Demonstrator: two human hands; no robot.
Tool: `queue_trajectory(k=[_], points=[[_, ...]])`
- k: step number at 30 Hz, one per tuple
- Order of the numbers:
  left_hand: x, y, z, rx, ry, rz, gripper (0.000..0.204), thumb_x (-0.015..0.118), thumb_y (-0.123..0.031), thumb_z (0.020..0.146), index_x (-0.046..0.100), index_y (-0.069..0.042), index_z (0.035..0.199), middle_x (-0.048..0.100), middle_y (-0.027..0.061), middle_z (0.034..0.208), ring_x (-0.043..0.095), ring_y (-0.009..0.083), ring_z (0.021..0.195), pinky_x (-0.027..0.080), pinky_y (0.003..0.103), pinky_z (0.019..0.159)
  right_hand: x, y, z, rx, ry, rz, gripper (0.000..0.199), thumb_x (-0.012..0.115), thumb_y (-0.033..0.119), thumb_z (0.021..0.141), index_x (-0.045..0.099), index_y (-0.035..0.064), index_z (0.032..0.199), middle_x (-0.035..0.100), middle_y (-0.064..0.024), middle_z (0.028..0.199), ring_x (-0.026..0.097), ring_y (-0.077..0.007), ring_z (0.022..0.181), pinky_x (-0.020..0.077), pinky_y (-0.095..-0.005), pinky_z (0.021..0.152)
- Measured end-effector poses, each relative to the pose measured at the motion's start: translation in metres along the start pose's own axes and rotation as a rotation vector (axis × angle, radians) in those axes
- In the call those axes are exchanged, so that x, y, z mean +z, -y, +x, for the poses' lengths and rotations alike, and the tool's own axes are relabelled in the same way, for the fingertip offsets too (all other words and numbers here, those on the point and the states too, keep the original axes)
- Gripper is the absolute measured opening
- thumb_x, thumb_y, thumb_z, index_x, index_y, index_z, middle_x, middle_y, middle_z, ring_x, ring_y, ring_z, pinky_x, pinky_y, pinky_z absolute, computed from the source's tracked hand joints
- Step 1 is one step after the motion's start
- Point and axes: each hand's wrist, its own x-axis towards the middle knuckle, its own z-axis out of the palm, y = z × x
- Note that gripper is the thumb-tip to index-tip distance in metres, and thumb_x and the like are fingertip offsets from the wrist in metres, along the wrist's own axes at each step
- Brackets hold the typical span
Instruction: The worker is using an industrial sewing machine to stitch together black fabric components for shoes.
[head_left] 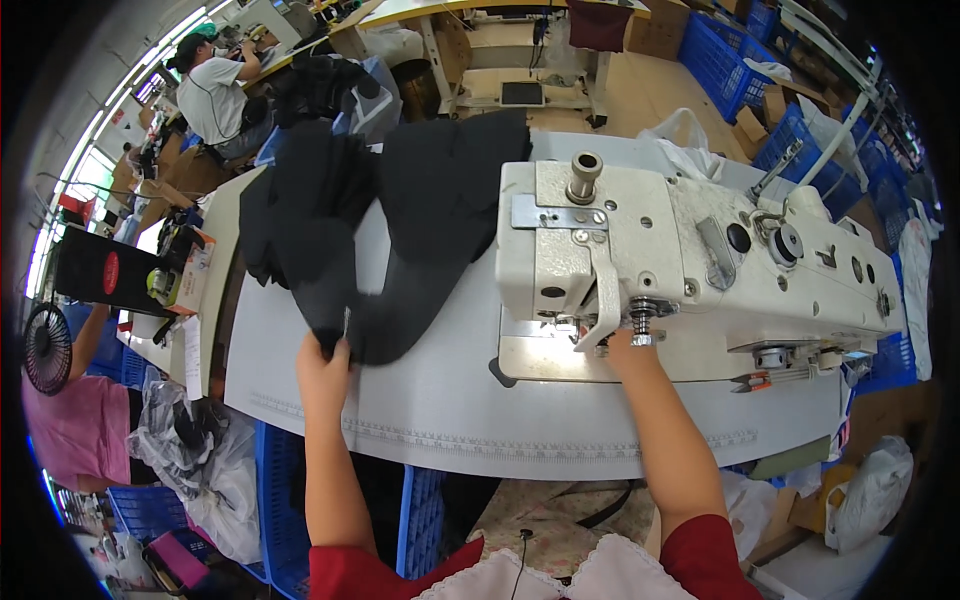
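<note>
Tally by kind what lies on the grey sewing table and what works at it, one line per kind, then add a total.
Sewing machine, white: 1
Pile of black fabric: 1
Hands at work: 2, left hand gripping the fabric, right hand under the machine head
Snips with orange handle: 1
Total: 5

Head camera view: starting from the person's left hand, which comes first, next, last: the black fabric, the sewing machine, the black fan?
1. Black fabric: gripped by the left hand, just ahead.
2. Sewing machine: to its right on the table.
3. Black fan: far left, off the table.

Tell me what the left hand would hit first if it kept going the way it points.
The left hand already grips the black fabric and points away across the table; going on, it would likely just push further into that fabric pile.
</note>
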Motion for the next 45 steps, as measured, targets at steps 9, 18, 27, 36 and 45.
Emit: queue_trajectory(k=[9,18,27,36,45], points=[[0.015,-0.062,0.007,0.582,-0.419,0.533,0.057,0.07,-0.02,0.073,0.049,0.002,0.122,0.048,0.0241,0.124,0.047,0.0369,0.113,0.037,0.039,0.095,-0.021,0.007,0.005,0.169,0.411,-0.061,0.057,0.062,0.02,0.084,0.039,0.0059,0.134,0.05,-0.0122,0.129,0.049,-0.0243,0.117,0.0437,-0.0363,0.095],[0.147,-0.099,0.126,0.284,-0.21,0.507,0.051,0.068,-0.039,0.074,0.061,0.002,0.104,0.047,0.0202,0.127,0.035,0.0357,0.125,0.034,0.044,0.101,-0.027,0.022,0.011,0.223,0.627,-0.249,0.031,0.056,0.026,0.076,0.064,0.0086,0.101,0.062,-0.0174,0.105,0.056,-0.0377,0.1,0.0406,-0.0522,0.088],[0.174,-0.167,0.095,0.565,-0.042,-0.113,0.018,0.06,-0.011,0.082,0.05,-0.003,0.094,0.062,0.0195,0.087,0.059,0.0407,0.088,0.047,0.041,0.075,0.023,-0.035,0.005,0.279,-0.049,0.423,0.03,0.049,0.03,0.083,0.064,0.0124,0.104,0.063,-0.0129,0.106,0.057,-0.0344,0.101,0.0389,-0.051,0.09],[0.235,-0.124,0.065,0.152,1.076,-1.32,0.02,0.053,-0.017,0.089,0.055,-0.003,0.103,0.062,0.007,0.092,0.062,0.0193,0.085,0.052,0.035,0.074,0.008,-0.051,0.045,0.348,-0.102,0.587,0.027,0.053,0.027,0.081,0.064,0.0109,0.1,0.064,-0.0133,0.102,0.058,-0.0326,0.097,0.042,-0.0475,0.086],[0.189,-0.099,0.02,1.011,0.252,-0.214,0.021,0.06,-0.017,0.083,0.059,-0.003,0.1,0.064,0.0077,0.094,0.062,0.0239,0.085,0.051,0.036,0.074,-0.03,0.012,0.048,0.217,0.04,0.359,0.026,0.056,0.025,0.08,0.064,0.0099,0.098,0.065,-0.0135,0.099,0.059,-0.0318,0.094,0.0437,-0.0454,0.083]])
